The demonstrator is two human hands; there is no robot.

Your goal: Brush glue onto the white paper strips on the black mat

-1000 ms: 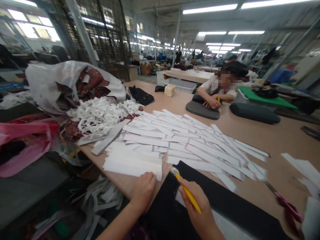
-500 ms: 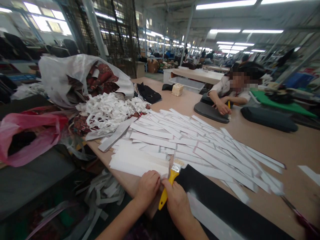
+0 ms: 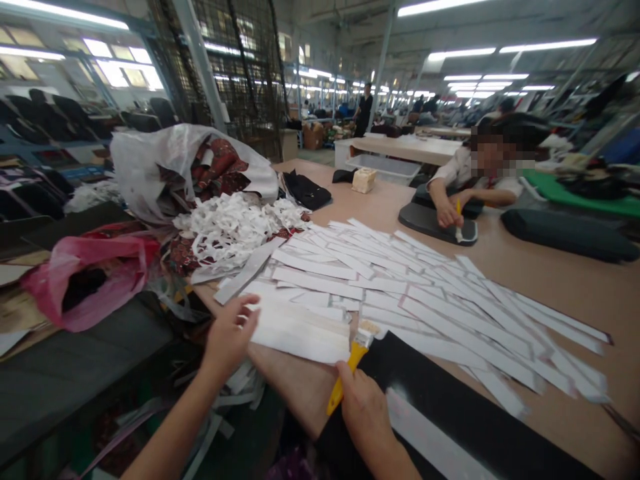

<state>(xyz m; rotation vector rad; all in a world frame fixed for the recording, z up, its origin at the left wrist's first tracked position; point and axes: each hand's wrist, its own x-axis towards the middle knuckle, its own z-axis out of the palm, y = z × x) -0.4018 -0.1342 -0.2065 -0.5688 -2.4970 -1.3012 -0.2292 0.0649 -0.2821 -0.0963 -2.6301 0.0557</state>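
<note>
My right hand (image 3: 361,410) is closed around the yellow handle of a small brush (image 3: 350,363), whose bristles point up toward a stack of white strips (image 3: 300,333). My left hand (image 3: 231,333) has its fingers spread at the left end of that stack, touching its edge. A black sheet (image 3: 450,413) lies on the table under my right hand, with one white strip (image 3: 425,440) on it. Many more white strips (image 3: 425,293) fan out across the wooden table (image 3: 550,280).
A heap of white cut scraps (image 3: 225,223) and a plastic bag of red fabric (image 3: 200,163) sit at the left. A pink bag (image 3: 85,273) lies lower left. Across the table a person's hands (image 3: 450,212) work with a yellow tool on a dark pad (image 3: 425,223).
My left hand has left the spot beside the brush, moved left and opened at the end of the strip stack. The right hand with the brush has stayed near the black sheet.
</note>
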